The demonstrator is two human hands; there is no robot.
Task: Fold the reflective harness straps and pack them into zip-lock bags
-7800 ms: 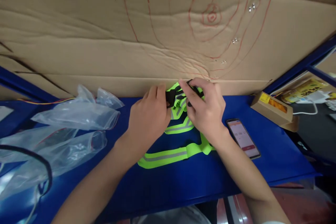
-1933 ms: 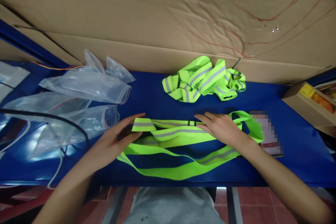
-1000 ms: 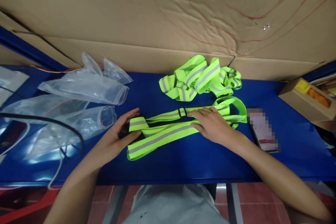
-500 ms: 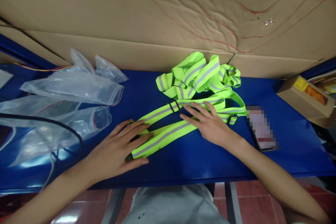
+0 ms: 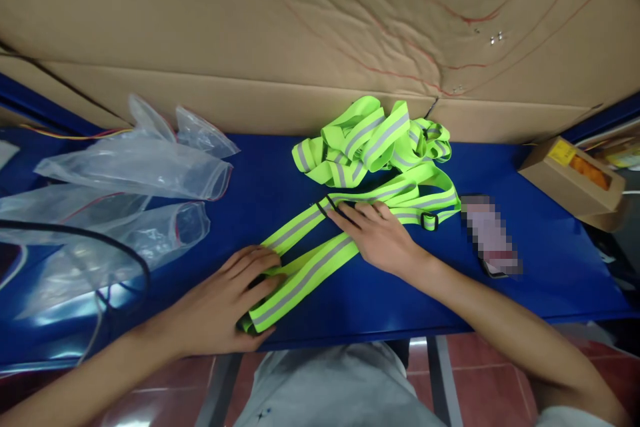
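A lime-green strap (image 5: 305, 290) with a grey reflective stripe lies in a long loop on the blue table. My left hand (image 5: 235, 300) curls around the loop's near-left end, thumb at the lower edge. Over the middle of the strap is my right hand (image 5: 377, 233), its fingers bent and close together on the upper band beside a black slider (image 5: 324, 205). Its fingertips partly hide the band. Farther right, a black buckle (image 5: 429, 221) sits on the same strap. Behind it rests a tangled heap of similar straps (image 5: 370, 140).
Clear plastic bags (image 5: 135, 167) and a black cable (image 5: 100, 233) lie on the left. On the right are a phone (image 5: 493, 237) with a blurred screen and a cardboard box (image 5: 570, 180). A cardboard-covered wall (image 5: 200, 27) stands behind the blue table (image 5: 550, 280).
My right hand has slid left along the strap, and its spread fingers have drawn together at the slider. The loop's left end, with my left hand, sits slightly nearer the table's front edge.
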